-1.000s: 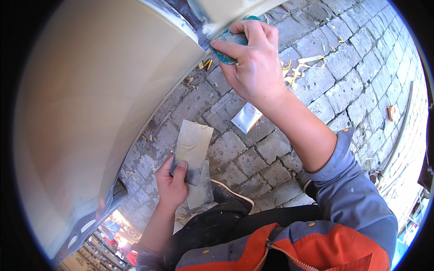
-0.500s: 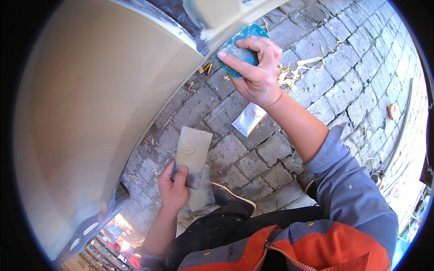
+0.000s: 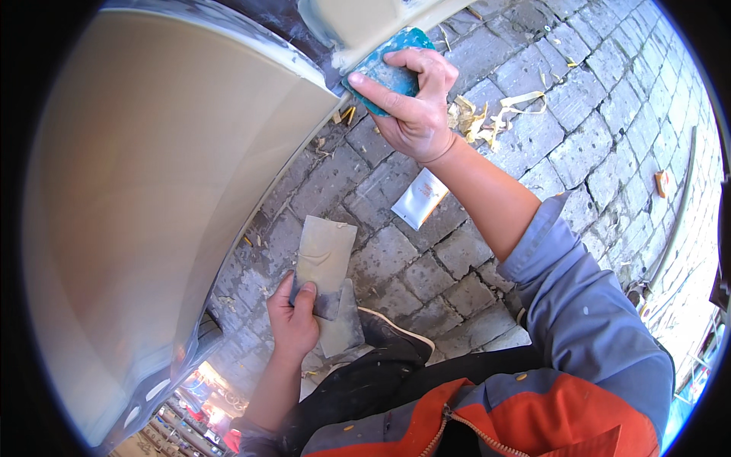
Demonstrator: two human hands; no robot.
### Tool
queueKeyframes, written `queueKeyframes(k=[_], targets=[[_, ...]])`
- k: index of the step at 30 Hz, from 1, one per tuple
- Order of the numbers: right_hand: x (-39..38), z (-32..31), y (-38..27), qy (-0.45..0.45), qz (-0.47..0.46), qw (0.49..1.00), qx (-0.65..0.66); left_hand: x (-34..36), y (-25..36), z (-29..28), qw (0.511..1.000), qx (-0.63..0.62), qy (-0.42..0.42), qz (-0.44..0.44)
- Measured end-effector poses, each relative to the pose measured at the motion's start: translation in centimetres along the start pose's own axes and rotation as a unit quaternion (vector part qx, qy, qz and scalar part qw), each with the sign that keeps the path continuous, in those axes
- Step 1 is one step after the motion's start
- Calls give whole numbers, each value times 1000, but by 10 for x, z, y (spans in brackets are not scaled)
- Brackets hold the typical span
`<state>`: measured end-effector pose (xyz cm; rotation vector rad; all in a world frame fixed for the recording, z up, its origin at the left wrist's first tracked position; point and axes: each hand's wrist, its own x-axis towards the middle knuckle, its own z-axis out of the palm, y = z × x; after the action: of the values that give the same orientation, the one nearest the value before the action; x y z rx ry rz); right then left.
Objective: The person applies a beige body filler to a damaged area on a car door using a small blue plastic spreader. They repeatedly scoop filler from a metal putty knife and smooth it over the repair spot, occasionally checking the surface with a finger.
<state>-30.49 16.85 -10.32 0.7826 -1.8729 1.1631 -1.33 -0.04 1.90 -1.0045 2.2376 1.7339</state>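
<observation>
A teal putty spreader [image 3: 383,74], smeared with pale filler, is in my right hand [image 3: 419,114]. My fingers press on its face, and its far side meets the lower edge of a beige vehicle panel [image 3: 183,167]. Whitish filler [image 3: 335,55] covers the corner beside it. Lower down, my left hand [image 3: 294,324] pinches a thin rectangular putty plate [image 3: 326,251] coated with beige filler, thumb on top. A second greyish plate [image 3: 341,327] shows beneath it; whether the two are joined cannot be seen.
Grey paving stones [image 3: 396,255] cover the ground. A white and orange packet [image 3: 420,199] lies on them between my hands, with peeled yellowish tape scraps [image 3: 476,122] beyond. My shoe [image 3: 396,331] is close to the plates. A small orange item [image 3: 661,183] lies far right.
My right hand has slid the spreader slightly up and left along the panel's edge, toward the corner. The left hand and its plate are almost unmoved.
</observation>
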Motion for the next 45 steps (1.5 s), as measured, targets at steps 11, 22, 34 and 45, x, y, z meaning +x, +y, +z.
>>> queueKeyframes(k=[11,22,34,45], targets=[[14,-17,-10,-74,19,997,-20,3,3,6,1000,5,-4,1],[4,-12,-8,-9,11,1000,15,-1,0,0,1000,17,-9,-10],[-5,10,6,17,4,1000,12,-2,0,1,1000,4,-10,2],[0,7,-3,-2,15,999,-32,0,0,4,1000,9,-14,-3]])
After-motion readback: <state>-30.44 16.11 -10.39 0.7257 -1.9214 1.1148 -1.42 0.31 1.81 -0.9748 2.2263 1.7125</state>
